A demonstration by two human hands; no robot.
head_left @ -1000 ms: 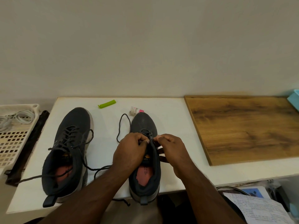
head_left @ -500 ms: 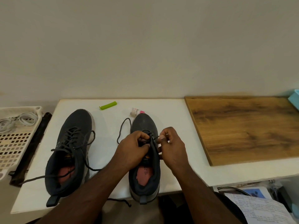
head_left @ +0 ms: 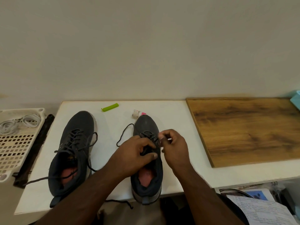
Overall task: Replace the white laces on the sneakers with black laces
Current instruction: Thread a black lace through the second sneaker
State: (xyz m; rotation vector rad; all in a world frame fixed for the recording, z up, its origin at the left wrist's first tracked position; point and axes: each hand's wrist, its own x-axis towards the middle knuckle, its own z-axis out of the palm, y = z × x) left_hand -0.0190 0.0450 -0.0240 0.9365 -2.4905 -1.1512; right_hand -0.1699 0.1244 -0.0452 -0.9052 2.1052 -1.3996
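Observation:
Two dark sneakers stand toes-away on the white table (head_left: 172, 120). The left sneaker (head_left: 76, 143) is laced in black, with its lace ends trailing loose over the table. My left hand (head_left: 134, 153) grips the tongue and lace area of the right sneaker (head_left: 146, 125). My right hand (head_left: 174, 145) pinches the black lace (head_left: 123, 132) at the shoe's right eyelets; a loop of that lace lies on the table left of the toe. White laces (head_left: 19, 122) lie coiled in the cream basket (head_left: 14, 146) at the far left.
A green clip (head_left: 110, 107) and a small pink-capped bottle (head_left: 138, 113) lie near the table's back edge. A wooden board (head_left: 246, 129) covers the right side. Papers (head_left: 259, 208) sit below the front right edge. A dark bar (head_left: 34, 150) lies between basket and table.
My right hand has lifted up and rightward, pulling the lace away from the eyelets. My left hand has slid down over the tongue. The camera view has shifted slightly.

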